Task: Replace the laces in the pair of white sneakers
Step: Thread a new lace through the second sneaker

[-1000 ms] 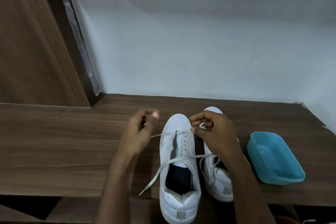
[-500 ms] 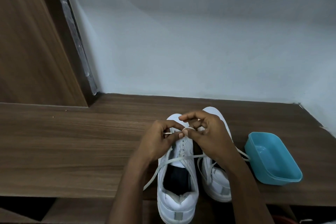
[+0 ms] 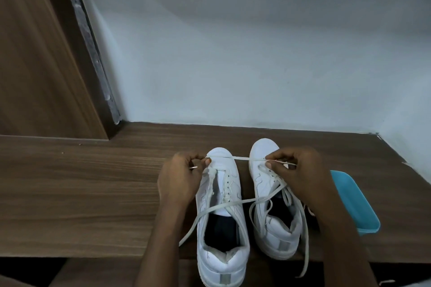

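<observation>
On the wood-grain table: a pair of white sneakers, one lace held taut between two hands.

Behind the table stands a matt, pale grey wall, with a brown laminate panel to the left. Both sneakers stand side by side at the table's front edge, toes toward the wall, with smooth white uppers and dark interiors. The left sneaker is nearer the camera and its heel overhangs the edge; the right sneaker carries loose lacing. A rectangular blue plastic container with rounded corners sits just beside the right sneaker. The left hand and right hand have curled fingers, and each pinches the flat white lace, which is stretched straight above both toe caps.
</observation>
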